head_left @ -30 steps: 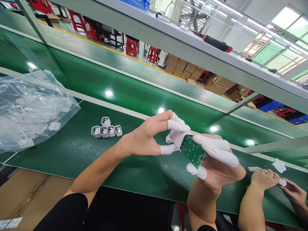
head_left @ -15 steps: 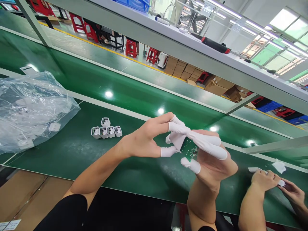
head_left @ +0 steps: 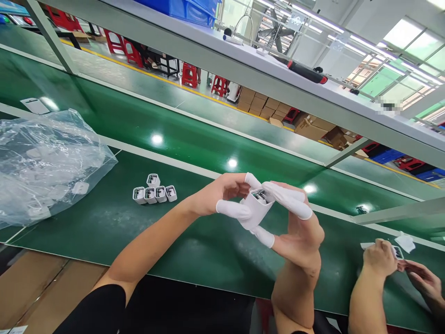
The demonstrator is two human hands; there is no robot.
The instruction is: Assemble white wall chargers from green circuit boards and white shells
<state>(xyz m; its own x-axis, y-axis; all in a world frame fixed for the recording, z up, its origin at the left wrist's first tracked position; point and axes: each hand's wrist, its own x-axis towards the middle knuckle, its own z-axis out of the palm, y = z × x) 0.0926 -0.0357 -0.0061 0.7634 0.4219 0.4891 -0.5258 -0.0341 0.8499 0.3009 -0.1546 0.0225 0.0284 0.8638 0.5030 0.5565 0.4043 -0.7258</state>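
A white plastic casing (head_left: pixel 257 214) is held up over the green table, tilted, with circuit board parts showing in its open end. My left hand (head_left: pixel 222 197) grips the casing from the left, with white covers on thumb and fingertip. From the right, my right hand (head_left: pixel 301 227) also has hold of it, covered fingers along the top rim and thumb underneath. Left of my hands stand several similar white casings (head_left: pixel 160 194), open ends up, with electronic parts inside.
A clear plastic bag (head_left: pixel 52 162) of white parts lies at far left, near a flat white piece (head_left: pixel 34 105). On the raised shelf are a blue bin (head_left: pixel 187 11) and a black-and-red tool (head_left: pixel 308 72). At right, a co-worker's hands (head_left: pixel 380 257) hold another casing.
The green circuit board, half out before, now sits inside the white casing. Both hands have turned the casing so its open end faces up. The co-worker's hands have shifted slightly.
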